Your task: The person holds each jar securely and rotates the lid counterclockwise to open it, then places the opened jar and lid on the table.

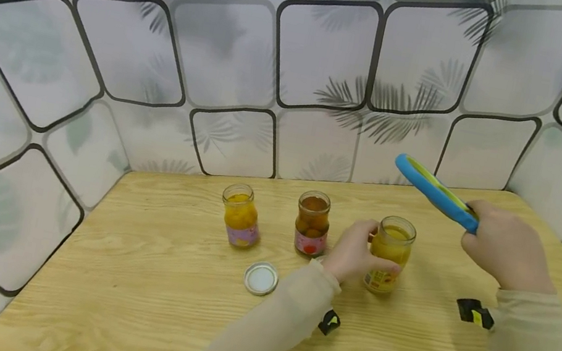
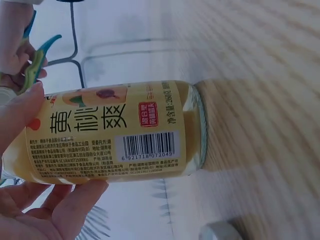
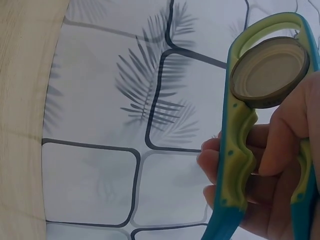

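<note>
My left hand point(image 1: 354, 254) grips an open glass jar point(image 1: 394, 246) of yellow peach, which stands upright on the table. Thumb and fingers lie on opposite sides of its label point(image 2: 115, 135) in the left wrist view. Raised above the table to the right of that jar, my right hand point(image 1: 508, 247) holds a blue and yellow-green jar opener point(image 1: 433, 190). A metal jar lid point(image 3: 270, 75), its inner side showing, sits between the opener's arms below the rounded end in the right wrist view. Part of the right hand is cut off by that frame's edge.
Left of the held jar stand two open jars, one with dark fruit point(image 1: 313, 222) and one with yellow fruit point(image 1: 241, 217). A loose lid point(image 1: 260, 278) lies in front of them. Small black pieces point(image 1: 475, 313) lie on the wooden table point(image 1: 136, 294); a patterned wall point(image 1: 324, 58) rises behind.
</note>
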